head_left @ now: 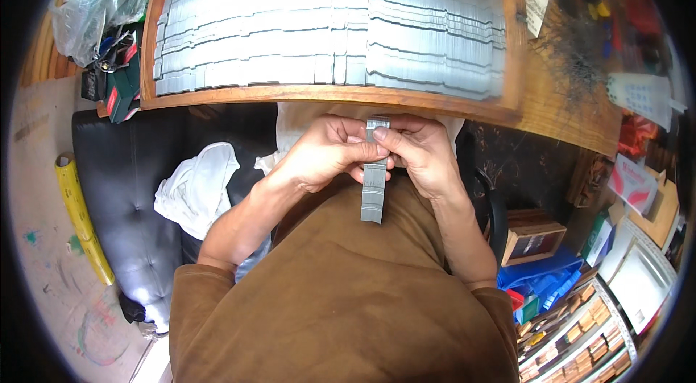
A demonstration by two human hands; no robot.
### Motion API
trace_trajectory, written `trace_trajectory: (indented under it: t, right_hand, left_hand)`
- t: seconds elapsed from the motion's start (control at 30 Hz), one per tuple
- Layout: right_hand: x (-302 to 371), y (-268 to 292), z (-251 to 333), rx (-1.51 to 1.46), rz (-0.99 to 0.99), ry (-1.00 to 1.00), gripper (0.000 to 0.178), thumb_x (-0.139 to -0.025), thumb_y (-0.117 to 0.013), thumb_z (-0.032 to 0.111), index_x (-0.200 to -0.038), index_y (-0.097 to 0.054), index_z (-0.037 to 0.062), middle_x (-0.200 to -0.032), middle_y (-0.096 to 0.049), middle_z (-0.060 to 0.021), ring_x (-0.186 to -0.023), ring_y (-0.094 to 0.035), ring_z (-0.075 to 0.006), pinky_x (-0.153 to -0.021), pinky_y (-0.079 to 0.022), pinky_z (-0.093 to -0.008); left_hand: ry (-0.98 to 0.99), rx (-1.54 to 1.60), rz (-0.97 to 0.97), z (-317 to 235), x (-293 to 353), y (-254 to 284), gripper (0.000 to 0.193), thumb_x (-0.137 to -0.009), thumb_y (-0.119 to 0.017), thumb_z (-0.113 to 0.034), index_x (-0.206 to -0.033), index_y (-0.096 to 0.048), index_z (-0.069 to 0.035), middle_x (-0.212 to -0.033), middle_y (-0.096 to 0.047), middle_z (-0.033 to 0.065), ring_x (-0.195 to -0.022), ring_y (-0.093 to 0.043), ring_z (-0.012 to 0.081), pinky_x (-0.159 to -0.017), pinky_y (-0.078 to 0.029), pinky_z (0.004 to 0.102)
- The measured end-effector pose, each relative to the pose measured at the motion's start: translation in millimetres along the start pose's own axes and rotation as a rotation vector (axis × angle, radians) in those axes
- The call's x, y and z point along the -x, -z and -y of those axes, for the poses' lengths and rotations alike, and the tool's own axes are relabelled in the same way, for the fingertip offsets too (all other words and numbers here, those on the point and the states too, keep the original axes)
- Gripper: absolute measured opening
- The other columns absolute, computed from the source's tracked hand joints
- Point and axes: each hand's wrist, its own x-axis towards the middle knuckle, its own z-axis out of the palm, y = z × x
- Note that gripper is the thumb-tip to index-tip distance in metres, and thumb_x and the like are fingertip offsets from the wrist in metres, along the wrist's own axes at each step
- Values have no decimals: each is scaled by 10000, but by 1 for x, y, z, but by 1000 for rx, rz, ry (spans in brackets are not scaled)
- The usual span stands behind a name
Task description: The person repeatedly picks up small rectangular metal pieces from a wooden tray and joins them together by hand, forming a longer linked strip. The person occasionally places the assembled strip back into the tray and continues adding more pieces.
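- Head view: both hands meet at the centre, in front of the torso and just below the near edge of a wooden tray (254, 95).
- Workpiece: a narrow grey metal stack (373, 198), held upper end toward the tray; its lower end extends over the brown shirt (341, 296).
- Left hand (322, 151): fingers curled, gripping the stack from its left side, thumb laid across the front face.
- Right hand (422, 154): closed on the same stack near its upper end, thumb pressed on the front face, above the left thumb.
- Tray contents: silvery metal pieces (254, 31), packed side by side across the tray; a visible step divides the left and right sections.
- Support: the tray lies on a wooden table (580, 122), whose bare surface shows to the right.
- Left surroundings: a clear plastic bag (105, 6) beside the tray; a white cloth (199, 187) on a black padded seat (134, 187); a yellow roll (81, 216) along the seat's outer side.
- Right surroundings: a wooden box (533, 238) near a blue plastic item (540, 274).
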Motion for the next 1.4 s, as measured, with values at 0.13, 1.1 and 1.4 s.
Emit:
trace_trajectory:
  t: [0.13,1.1,1.4]
  right_hand:
    - [4,5,-11,-20,-81,43,226,-925,-675,54,-1109,-620,-65,-880,-672,-83,-679,-604,-102,-608,-500,-226]
    - [-3,4,-14,5,-150,107,195,-882,-702,22,-1035,-600,-43,-837,-654,-89,-654,-619,-124,-608,-508,-244]
    - [-2,5,-7,89,-143,29,162,-898,-669,43,-1016,-631,-62,-758,-650,-80,-605,-609,-131,-587,-503,-248]
  left_hand:
    - [-5,-11,-8,10,-1,3,203,-927,-699,-175,-1039,-699,-6,-910,-741,101,-788,-732,179,-555,-526,206]
    - [-14,-8,-33,13,-7,7,210,-923,-706,-166,-1030,-683,12,-897,-740,97,-751,-724,146,-546,-515,178]
    - [-4,-15,-19,13,-5,5,219,-915,-720,-184,-1033,-694,-1,-902,-743,81,-754,-721,133,-552,-512,187]
